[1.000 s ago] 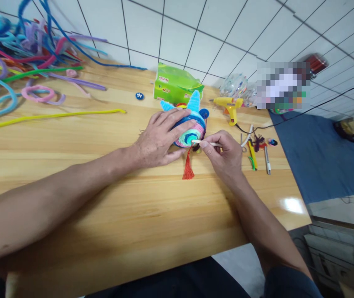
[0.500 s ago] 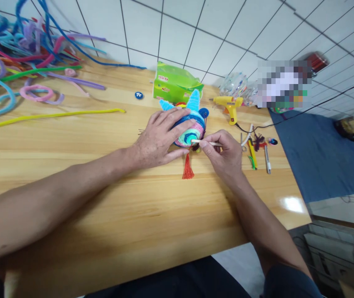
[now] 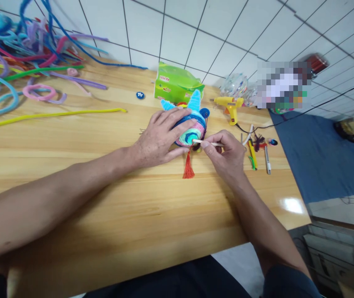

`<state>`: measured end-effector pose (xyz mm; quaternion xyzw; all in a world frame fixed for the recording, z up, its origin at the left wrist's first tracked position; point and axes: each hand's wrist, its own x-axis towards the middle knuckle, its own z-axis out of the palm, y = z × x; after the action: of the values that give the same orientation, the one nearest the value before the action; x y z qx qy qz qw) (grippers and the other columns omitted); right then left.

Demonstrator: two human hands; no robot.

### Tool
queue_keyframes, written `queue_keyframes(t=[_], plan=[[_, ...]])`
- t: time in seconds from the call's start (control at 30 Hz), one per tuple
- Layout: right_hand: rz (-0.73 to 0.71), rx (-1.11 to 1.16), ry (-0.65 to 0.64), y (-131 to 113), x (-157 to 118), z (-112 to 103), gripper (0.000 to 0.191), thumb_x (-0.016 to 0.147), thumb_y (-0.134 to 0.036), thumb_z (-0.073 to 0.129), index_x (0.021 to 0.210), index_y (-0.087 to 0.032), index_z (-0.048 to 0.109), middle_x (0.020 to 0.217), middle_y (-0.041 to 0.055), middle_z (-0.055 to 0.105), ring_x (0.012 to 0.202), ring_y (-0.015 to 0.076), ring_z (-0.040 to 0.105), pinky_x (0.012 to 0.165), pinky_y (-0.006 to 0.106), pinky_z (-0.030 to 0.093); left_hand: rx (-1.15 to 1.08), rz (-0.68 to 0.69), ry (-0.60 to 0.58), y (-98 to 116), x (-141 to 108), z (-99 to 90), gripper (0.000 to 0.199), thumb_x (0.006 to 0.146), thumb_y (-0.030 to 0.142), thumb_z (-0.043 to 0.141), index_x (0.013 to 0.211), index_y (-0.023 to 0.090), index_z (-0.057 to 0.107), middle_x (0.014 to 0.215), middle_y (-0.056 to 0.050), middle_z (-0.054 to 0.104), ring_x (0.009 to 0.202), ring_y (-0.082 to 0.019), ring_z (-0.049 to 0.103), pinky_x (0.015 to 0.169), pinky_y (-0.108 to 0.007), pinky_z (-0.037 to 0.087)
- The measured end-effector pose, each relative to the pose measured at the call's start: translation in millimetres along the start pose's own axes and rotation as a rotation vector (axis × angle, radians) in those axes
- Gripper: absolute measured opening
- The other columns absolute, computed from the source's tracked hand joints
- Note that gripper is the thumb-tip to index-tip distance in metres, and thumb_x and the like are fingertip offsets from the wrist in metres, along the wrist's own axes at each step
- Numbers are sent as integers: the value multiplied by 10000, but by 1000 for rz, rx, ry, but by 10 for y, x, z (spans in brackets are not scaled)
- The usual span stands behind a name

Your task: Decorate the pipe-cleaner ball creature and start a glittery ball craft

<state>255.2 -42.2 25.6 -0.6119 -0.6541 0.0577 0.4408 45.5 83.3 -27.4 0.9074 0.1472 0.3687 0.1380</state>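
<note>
Table (image 3: 133, 231): toy (image 3: 193, 129) on it, roughly 6 o'clock of tissue pack (image 3: 177, 82). Left hand (image 3: 161, 138) grasping toy from its 9 o'clock side; right hand (image 3: 228, 155) pinching stick (image 3: 197, 141). Ears (image 3: 194, 101) point near 12, spiral end toward 6; roundish, half covered, long axis unclear. Tassel (image 3: 188, 167) trails to 6. Stick lies 3-to-9, tip at cord (image 3: 191, 146). Probably pressing cord on; next move calls for steady pressure.

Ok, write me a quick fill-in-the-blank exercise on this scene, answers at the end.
The right hand pinches a thin stick near a ____ tassel.
The left hand rests on a round craft piece with two pointed, light-____ ears.
The glue gun is ____.
The soft pack behind the craft piece is ____.

Missing words: red; blue; yellow; green
</note>
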Motion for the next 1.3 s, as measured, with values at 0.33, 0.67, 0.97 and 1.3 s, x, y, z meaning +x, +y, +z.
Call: queue_keyframes(t=[0.33,0.67,0.97,1.3], plan=[[8,-2,-7,2,8,13,153,918,-257,755,777,-248,694,705,-32,633,594,132,484,583,298,407,-33,-82,3,153,71,-60,612,1012,569,690,1538,278,580,1660,-161,544,1530,-419,483,1252,-608,354],[25,-15,-18,9,7,16,157,918,-293,744,774,-250,697,713,-21,656,596,138,484,595,306,416,-19,-150,9,254,139,-61,504,1020,527,684,1434,243,644,1575,-168,598,1460,-412,520,1216,-598,374],[33,13,-20,11,30,-29,152,909,-277,750,771,-249,694,699,-32,639,584,132,474,583,300,406,-13,-142,22,243,134,-56,482,1035,515,669,1434,245,637,1579,-163,598,1471,-406,517,1223,-594,375],[26,5,-11,14,29,-4,152,912,-278,756,777,-253,693,705,-32,638,588,134,477,583,303,412,10,-143,31,229,126,-33,496,1036,550,658,1435,256,640,1580,-150,601,1467,-396,521,1224,-596,389]])
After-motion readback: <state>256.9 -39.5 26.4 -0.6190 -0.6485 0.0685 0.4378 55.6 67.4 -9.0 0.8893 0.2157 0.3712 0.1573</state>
